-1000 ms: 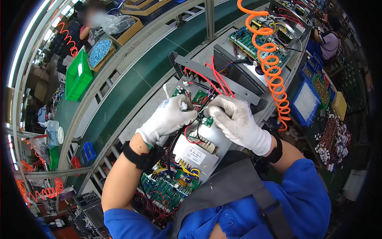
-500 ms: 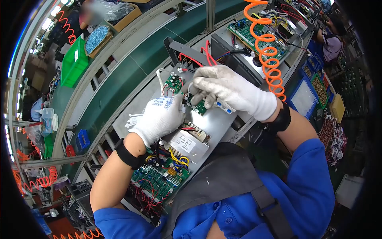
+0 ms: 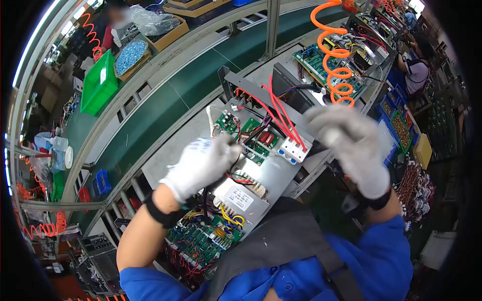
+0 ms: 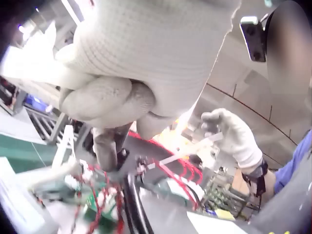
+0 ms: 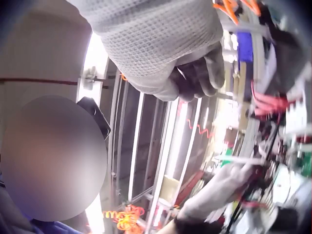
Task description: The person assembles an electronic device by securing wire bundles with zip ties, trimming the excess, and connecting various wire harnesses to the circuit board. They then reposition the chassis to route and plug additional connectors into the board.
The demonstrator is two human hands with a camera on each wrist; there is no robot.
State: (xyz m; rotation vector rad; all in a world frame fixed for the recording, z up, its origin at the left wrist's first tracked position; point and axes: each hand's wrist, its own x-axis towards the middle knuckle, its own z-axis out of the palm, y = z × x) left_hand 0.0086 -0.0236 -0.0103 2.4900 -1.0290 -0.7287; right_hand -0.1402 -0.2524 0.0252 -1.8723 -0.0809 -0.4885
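Note:
In the head view my gloved left hand [image 3: 201, 160] is curled over dark wires [image 3: 233, 163] and pinches the wire bundle above a metal chassis plate [image 3: 273, 175]. A white cable tie [image 4: 185, 152] juts from the wires beside its fingers in the left wrist view. My gloved right hand [image 3: 349, 145], blurred, is away to the right of the plate, its fingers loosely curled with nothing visible in them in the right wrist view. Around the left hand are green circuit boards [image 3: 258, 151], a labelled transformer [image 3: 241, 196] and a white terminal block [image 3: 296, 149] with red wires.
An orange coiled hose [image 3: 334, 60] hangs at upper right, near another opened chassis [image 3: 321, 65]. A green conveyor [image 3: 196, 75] runs behind the bench. Blue trays [image 3: 389, 135] and bundled wires [image 3: 419, 190] lie at the right. A green bin [image 3: 99, 83] stands at upper left.
Both hands worked close together over the boards. The right hand has swung away to the right, uncovering the boards and terminal block, while the left has stayed at the wires.

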